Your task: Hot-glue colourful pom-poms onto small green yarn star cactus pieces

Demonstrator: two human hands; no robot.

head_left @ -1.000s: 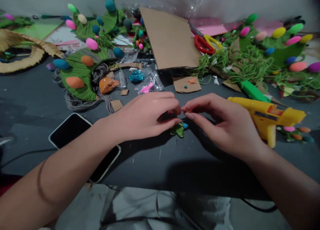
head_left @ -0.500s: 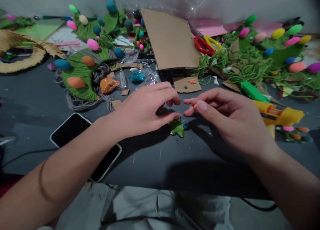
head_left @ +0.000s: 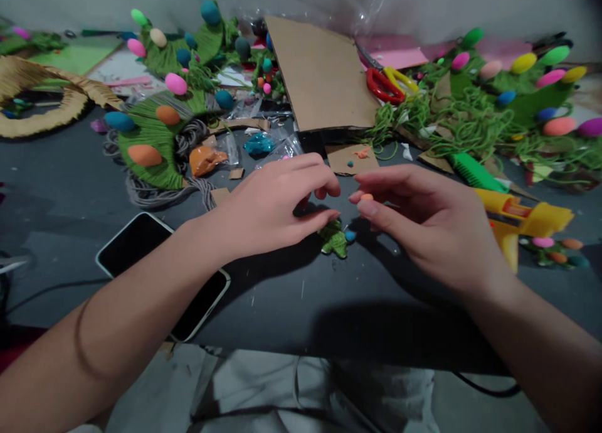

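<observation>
Here, two hands meet over a dark table (head_left: 329, 307). The left hand (head_left: 277, 210) presses its fingertips on a small green piece (head_left: 335, 238), pinning it flat; a blue bead (head_left: 350, 235) touches its edge. The right hand (head_left: 423, 223) pinches a tiny orange bead (head_left: 367, 197) between thumb and forefinger, raised just above the piece, well placed for setting down. A yellow glue gun (head_left: 527, 223) lies just behind that hand, within reach. A phone (head_left: 136, 248) lies under the left forearm.
</observation>
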